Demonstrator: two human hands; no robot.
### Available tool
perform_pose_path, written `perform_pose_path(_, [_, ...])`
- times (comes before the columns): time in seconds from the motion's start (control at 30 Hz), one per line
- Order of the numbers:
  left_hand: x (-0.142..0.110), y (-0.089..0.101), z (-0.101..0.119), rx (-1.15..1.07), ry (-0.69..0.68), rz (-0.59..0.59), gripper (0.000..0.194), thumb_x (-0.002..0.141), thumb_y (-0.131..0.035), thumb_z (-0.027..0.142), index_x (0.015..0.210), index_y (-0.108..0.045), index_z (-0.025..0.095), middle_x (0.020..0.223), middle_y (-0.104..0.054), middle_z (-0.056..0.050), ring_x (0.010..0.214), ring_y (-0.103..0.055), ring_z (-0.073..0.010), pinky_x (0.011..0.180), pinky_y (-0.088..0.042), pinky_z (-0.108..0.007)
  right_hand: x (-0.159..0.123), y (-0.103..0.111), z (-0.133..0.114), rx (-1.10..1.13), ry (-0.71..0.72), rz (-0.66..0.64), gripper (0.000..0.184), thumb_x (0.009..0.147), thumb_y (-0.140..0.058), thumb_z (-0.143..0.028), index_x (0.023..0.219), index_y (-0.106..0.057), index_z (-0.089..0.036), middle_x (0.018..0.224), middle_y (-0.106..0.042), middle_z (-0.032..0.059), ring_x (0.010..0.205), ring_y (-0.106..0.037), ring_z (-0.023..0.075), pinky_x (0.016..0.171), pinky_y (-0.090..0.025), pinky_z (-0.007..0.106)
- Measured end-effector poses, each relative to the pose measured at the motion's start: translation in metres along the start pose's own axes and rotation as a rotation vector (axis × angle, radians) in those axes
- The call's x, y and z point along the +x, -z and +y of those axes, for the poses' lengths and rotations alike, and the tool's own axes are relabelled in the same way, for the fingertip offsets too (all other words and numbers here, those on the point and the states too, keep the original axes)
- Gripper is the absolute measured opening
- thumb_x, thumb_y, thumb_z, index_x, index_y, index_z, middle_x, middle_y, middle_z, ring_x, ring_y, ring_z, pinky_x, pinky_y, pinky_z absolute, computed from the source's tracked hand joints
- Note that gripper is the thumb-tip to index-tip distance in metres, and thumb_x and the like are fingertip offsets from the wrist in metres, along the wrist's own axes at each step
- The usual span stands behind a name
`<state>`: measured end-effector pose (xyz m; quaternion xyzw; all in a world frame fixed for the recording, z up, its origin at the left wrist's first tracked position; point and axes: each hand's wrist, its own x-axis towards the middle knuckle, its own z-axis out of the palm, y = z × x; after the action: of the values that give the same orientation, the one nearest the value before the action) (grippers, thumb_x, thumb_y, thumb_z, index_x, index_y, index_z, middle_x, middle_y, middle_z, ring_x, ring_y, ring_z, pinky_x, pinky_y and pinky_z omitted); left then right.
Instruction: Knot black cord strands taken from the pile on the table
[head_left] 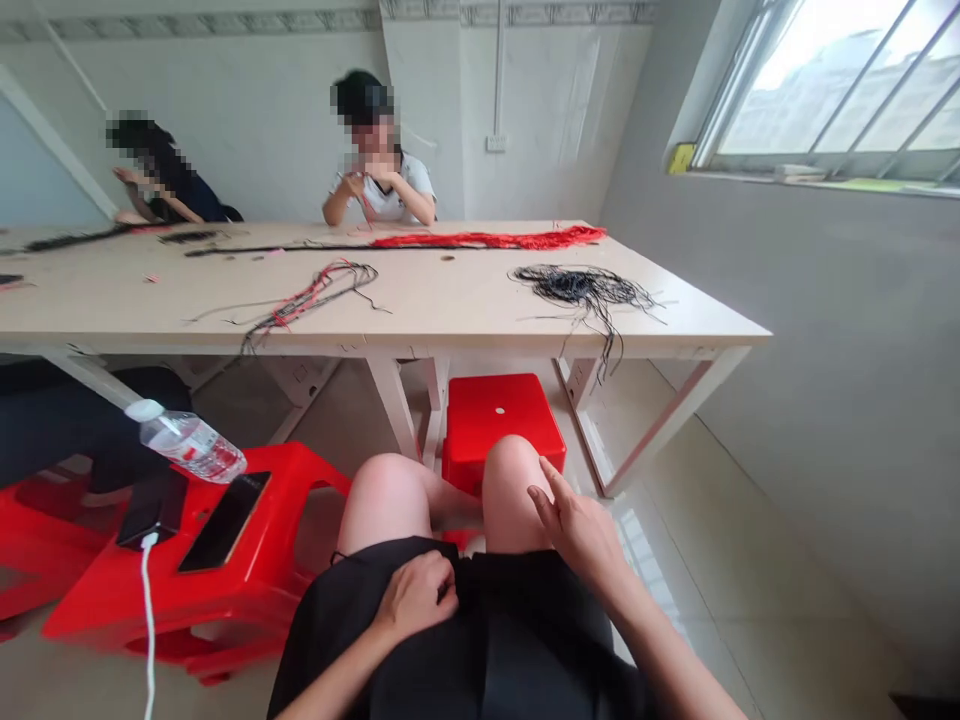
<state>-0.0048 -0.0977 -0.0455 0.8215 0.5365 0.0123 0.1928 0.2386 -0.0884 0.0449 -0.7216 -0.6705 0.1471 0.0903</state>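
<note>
I am seated back from a long pale table [420, 310], knees in view. My left hand [417, 597] rests on my lap with fingers curled against the black fabric of my shorts [517, 640]; nothing shows in it. My right hand [574, 525] lies on my right thigh with fingers stretched out, holding nothing. On the table lie a bundle of red cords [487, 240], a tangle of black cords [581, 288] and a loose mixed red-and-black bunch [315, 295].
A red stool [501, 415] stands under the table ahead of my knees. To my left a tipped red plastic chair [247, 580] bears a water bottle [191, 443], a phone [225, 522] and a power bank with a white cable. Two people sit across the table. Wall and window on the right.
</note>
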Motion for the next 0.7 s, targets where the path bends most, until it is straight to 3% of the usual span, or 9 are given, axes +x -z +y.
perform_pose_path(0.17, [-0.008,-0.005,-0.012,0.031,0.060,0.028,0.016,0.067,-0.047,0.012,0.072,-0.059,0.020,0.076,-0.062,-0.003,0.071,-0.057,-0.0171,0.063,-0.038,-0.027,0.017,0.003,-0.015,0.015,0.034,-0.057,0.043,0.094,-0.030,-0.042,0.119,-0.061,-0.023,0.086,-0.074,0.0114,0.084,-0.069,0.0297,0.066,-0.046,0.034])
perform_pose_path(0.47, [-0.012,-0.010,-0.021,0.025,0.108,0.067,0.016,0.066,-0.049,0.011,0.074,-0.059,0.019,0.081,-0.064,-0.005,0.073,-0.055,-0.0161,0.065,-0.038,-0.027,0.000,0.000,-0.023,0.072,0.069,-0.101,0.040,0.093,-0.034,-0.036,0.111,-0.067,-0.023,0.094,-0.073,0.0122,0.092,-0.068,0.0287,0.072,-0.048,0.034])
perform_pose_path(0.7, [-0.009,-0.006,-0.023,-0.140,0.124,0.067,0.007,0.059,-0.051,0.018,0.065,-0.054,0.022,0.075,-0.061,-0.007,0.073,-0.057,-0.0231,0.066,-0.040,-0.035,-0.003,0.002,-0.032,0.071,0.096,-0.038,0.038,0.092,-0.036,-0.033,0.111,-0.066,-0.021,0.093,-0.074,0.0130,0.088,-0.070,0.0281,0.071,-0.049,0.034])
